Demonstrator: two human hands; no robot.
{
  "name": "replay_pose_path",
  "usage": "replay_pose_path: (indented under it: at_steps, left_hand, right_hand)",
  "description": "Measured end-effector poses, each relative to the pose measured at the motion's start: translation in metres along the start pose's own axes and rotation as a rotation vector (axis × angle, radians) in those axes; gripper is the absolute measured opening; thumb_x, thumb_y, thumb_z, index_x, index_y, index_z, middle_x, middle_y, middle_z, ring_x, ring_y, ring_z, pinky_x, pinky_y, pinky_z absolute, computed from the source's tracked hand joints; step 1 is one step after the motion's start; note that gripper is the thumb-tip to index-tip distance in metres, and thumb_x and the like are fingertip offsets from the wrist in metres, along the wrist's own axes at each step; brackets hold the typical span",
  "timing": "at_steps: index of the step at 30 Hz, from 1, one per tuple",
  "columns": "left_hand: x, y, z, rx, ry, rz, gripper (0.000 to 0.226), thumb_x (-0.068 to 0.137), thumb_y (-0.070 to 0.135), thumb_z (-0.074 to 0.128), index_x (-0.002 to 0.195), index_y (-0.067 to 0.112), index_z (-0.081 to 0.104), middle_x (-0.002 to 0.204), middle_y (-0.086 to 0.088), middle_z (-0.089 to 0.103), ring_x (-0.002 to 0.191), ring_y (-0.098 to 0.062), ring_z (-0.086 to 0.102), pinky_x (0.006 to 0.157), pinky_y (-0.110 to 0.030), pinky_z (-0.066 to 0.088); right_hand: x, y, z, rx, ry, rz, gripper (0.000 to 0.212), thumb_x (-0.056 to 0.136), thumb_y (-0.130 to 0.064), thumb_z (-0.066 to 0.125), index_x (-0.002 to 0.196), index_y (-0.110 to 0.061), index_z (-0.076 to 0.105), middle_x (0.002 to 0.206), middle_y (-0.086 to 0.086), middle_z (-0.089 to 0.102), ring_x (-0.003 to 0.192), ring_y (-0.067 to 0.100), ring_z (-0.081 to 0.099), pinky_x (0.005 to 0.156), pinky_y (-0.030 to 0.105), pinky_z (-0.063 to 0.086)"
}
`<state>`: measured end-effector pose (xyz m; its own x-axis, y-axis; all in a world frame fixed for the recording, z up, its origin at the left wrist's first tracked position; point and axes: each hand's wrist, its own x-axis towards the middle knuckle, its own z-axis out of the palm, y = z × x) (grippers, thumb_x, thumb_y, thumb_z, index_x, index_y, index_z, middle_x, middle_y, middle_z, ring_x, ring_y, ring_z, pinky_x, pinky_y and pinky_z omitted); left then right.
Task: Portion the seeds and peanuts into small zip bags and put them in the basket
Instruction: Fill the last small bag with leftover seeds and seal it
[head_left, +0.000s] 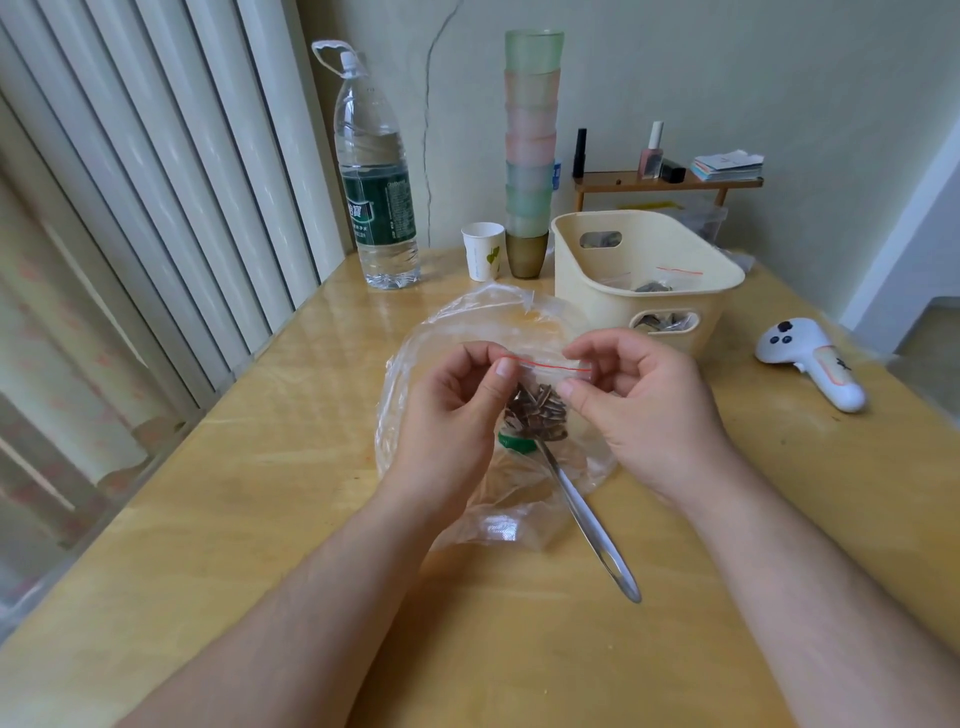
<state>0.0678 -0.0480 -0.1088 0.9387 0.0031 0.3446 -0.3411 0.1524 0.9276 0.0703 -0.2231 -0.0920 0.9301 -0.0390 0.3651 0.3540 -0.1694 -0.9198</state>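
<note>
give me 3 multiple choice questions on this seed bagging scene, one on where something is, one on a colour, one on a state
1. The basket sits where?
A. beyond the hands
B. on the floor
C. left of the water bottle

2. The small zip bag has a strip of which colour?
A. blue
B. red
C. black

3. How is that bag held?
A. lying untouched
B. one hand only
C. pinched by both hands

Answers:
1 A, it stands on the table behind the hands.
2 B, a red line runs along its top.
3 C, the left hand and right hand pinch its top corners.

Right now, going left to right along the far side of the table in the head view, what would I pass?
Water bottle → white paper cup → stack of coloured cups → cream basket → white controller.
</note>
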Motion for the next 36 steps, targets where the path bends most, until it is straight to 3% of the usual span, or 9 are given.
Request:
replay_pose_path:
  at_steps: [4, 10, 15, 20, 25, 28, 30, 33, 36]
  left_hand:
    - [0.001, 0.0, 0.0, 0.004, 0.056, 0.006, 0.014, 0.104, 0.004, 0.06, 0.095, 0.01, 0.069, 0.082, 0.0, 0.074, 0.076, -0.012, 0.067, 0.07, -0.025, 0.055]
    - [0.002, 0.002, 0.001, -0.028, 0.091, -0.053, 0.014, 0.106, 0.006, 0.057, 0.097, 0.008, 0.068, 0.079, 0.001, 0.074, 0.068, -0.01, 0.065, 0.064, -0.023, 0.053]
    - [0.003, -0.003, 0.0, 0.021, 0.09, -0.091, 0.017, 0.107, 0.011, 0.057, 0.1, 0.007, 0.071, 0.087, -0.007, 0.075, 0.083, -0.02, 0.067, 0.087, -0.043, 0.058]
    - [0.005, -0.009, -0.002, 0.078, 0.116, -0.112, 0.02, 0.106, 0.01, 0.059, 0.093, 0.011, 0.074, 0.095, -0.009, 0.08, 0.089, -0.022, 0.072, 0.094, -0.042, 0.058]
    - [0.006, -0.011, 0.002, 0.1, 0.141, -0.109, 0.026, 0.106, 0.014, 0.06, 0.086, 0.02, 0.076, 0.091, -0.01, 0.079, 0.081, -0.019, 0.068, 0.083, -0.042, 0.055]
    - [0.006, -0.011, 0.002, 0.048, 0.15, -0.119, 0.023, 0.106, 0.014, 0.059, 0.089, 0.01, 0.074, 0.089, -0.014, 0.077, 0.081, -0.022, 0.068, 0.081, -0.044, 0.056]
    - [0.006, -0.01, 0.003, 0.039, 0.151, -0.12, 0.021, 0.106, 0.012, 0.059, 0.091, 0.006, 0.072, 0.084, -0.01, 0.076, 0.074, -0.015, 0.067, 0.073, -0.036, 0.053]
    - [0.005, -0.011, 0.003, 0.034, 0.141, -0.118, 0.02, 0.107, 0.012, 0.059, 0.092, 0.006, 0.071, 0.078, -0.005, 0.073, 0.067, -0.011, 0.062, 0.067, -0.03, 0.05]
    - [0.005, -0.014, 0.002, 0.013, 0.081, -0.11, 0.019, 0.107, 0.015, 0.059, 0.097, 0.003, 0.071, 0.083, -0.008, 0.073, 0.076, -0.017, 0.064, 0.073, -0.032, 0.053]
  right_hand:
    - [0.0, 0.004, 0.001, 0.048, 0.011, 0.083, 0.027, 0.085, -0.004, 0.083, 0.097, -0.026, 0.074, 0.083, -0.004, 0.073, 0.078, 0.007, 0.068, 0.076, 0.026, 0.058]
    - [-0.002, 0.004, 0.001, 0.254, -0.042, 0.244, 0.009, 0.091, -0.008, 0.077, 0.095, -0.017, 0.076, 0.077, -0.004, 0.072, 0.076, 0.011, 0.065, 0.071, 0.027, 0.055]
    - [-0.002, 0.005, 0.001, 0.231, -0.046, 0.226, 0.007, 0.091, -0.012, 0.078, 0.09, -0.019, 0.078, 0.075, -0.005, 0.071, 0.076, 0.011, 0.064, 0.07, 0.03, 0.053]
    - [-0.001, 0.015, 0.003, 0.012, 0.079, 0.118, 0.01, 0.089, -0.021, 0.082, 0.082, -0.027, 0.078, 0.069, -0.002, 0.069, 0.067, 0.013, 0.06, 0.069, 0.033, 0.052]
    - [0.0, 0.017, 0.007, 0.061, 0.068, 0.112, 0.02, 0.092, -0.016, 0.079, 0.08, -0.033, 0.078, 0.071, -0.003, 0.068, 0.07, 0.012, 0.061, 0.073, 0.037, 0.054]
    - [-0.002, 0.015, 0.01, 0.14, -0.006, 0.133, 0.018, 0.091, -0.008, 0.078, 0.082, -0.023, 0.078, 0.071, -0.008, 0.07, 0.07, 0.006, 0.063, 0.07, 0.025, 0.054]
    - [-0.005, 0.014, 0.013, 0.143, -0.033, 0.125, 0.015, 0.091, -0.005, 0.077, 0.087, -0.019, 0.077, 0.073, -0.008, 0.071, 0.069, 0.003, 0.063, 0.068, 0.02, 0.052]
    - [-0.003, 0.015, 0.014, 0.093, -0.008, 0.108, 0.016, 0.091, -0.007, 0.077, 0.084, -0.02, 0.076, 0.071, -0.01, 0.07, 0.069, 0.004, 0.061, 0.071, 0.024, 0.053]
    - [0.0, 0.017, 0.01, 0.082, 0.051, 0.106, 0.018, 0.092, -0.008, 0.077, 0.08, -0.022, 0.074, 0.07, -0.01, 0.068, 0.07, 0.006, 0.061, 0.073, 0.028, 0.053]
